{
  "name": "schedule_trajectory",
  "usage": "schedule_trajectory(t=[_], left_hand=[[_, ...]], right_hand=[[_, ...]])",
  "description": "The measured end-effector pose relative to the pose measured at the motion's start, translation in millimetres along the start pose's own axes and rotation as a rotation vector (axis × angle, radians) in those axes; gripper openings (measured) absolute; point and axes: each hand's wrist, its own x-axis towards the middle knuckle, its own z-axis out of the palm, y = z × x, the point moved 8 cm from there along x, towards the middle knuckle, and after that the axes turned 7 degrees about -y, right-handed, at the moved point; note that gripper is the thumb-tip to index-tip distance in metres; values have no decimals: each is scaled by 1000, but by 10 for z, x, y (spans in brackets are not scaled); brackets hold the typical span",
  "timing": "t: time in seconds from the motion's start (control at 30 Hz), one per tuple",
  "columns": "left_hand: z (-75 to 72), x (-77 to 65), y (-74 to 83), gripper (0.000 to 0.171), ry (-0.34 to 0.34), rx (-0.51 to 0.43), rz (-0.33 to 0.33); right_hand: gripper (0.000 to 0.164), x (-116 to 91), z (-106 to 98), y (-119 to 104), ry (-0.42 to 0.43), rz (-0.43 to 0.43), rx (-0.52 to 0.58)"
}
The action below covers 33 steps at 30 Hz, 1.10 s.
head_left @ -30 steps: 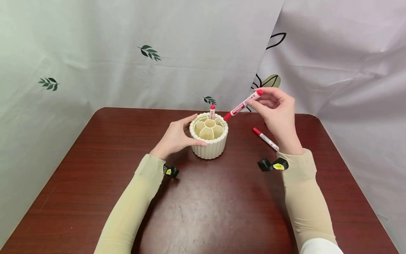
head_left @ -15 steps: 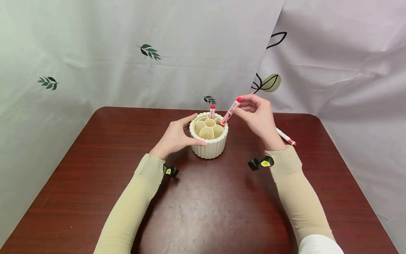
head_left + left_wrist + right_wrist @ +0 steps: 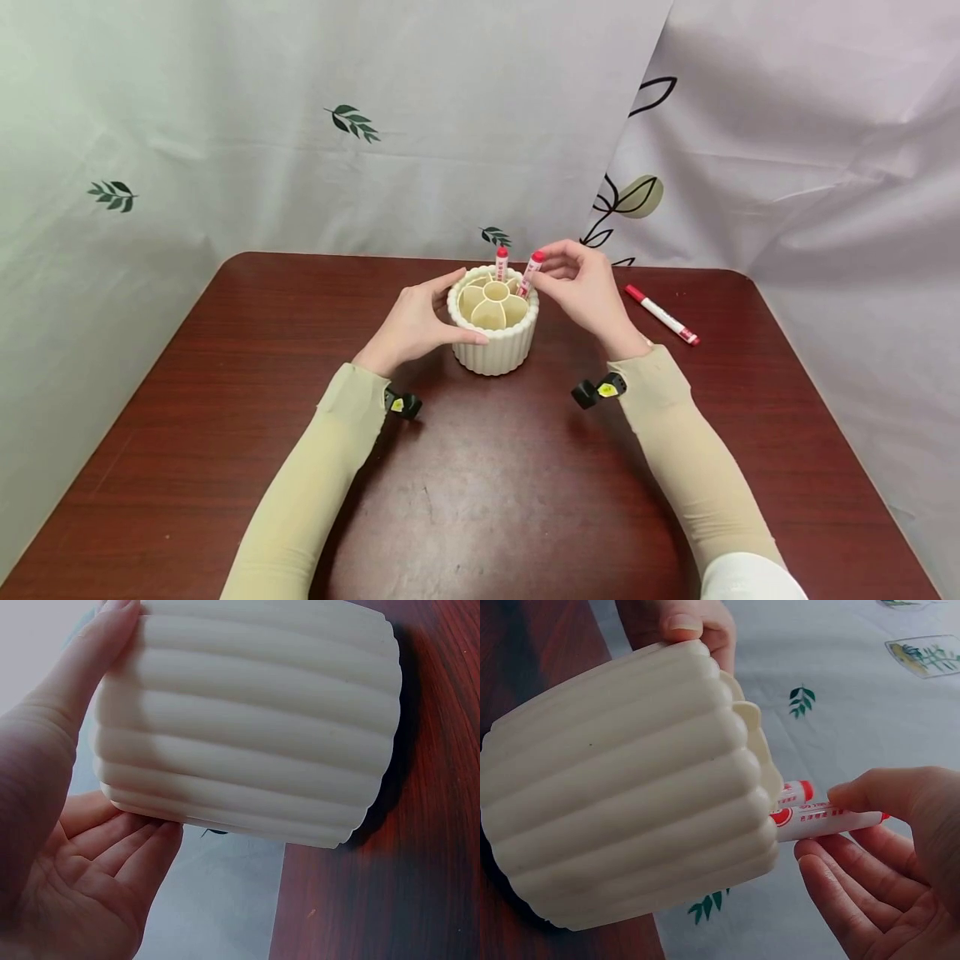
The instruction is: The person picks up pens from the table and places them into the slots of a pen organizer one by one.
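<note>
While the left hand [image 3: 410, 326] clasps the holder [image 3: 495, 356], the right hand [image 3: 587, 290] pinches a marker [image 3: 530, 273]

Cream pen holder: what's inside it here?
One red-topped marker stands at the back of the cream pen holder; a second marker, pinched by the right hand, leans right. The holder hides both lower ends, so how deep they reach cannot be seen.

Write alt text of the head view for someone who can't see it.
A right hand holds a red-capped marker partly inside a cream, ribbed pen holder, which the left hand grips. A second marker stands in it; a third marker lies on the dark red table, right.
</note>
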Motion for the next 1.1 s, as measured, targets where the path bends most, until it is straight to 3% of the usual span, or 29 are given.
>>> schedule_trajectory(t=[0.7, 1.1], left_hand=[[15, 1, -5, 112, -15, -20, 1], [21, -17, 0, 113, 13, -1, 7]], right_hand=[[27, -1, 91, 13, -63, -27, -9], [37, -96, -114, -41, -3, -23, 18]])
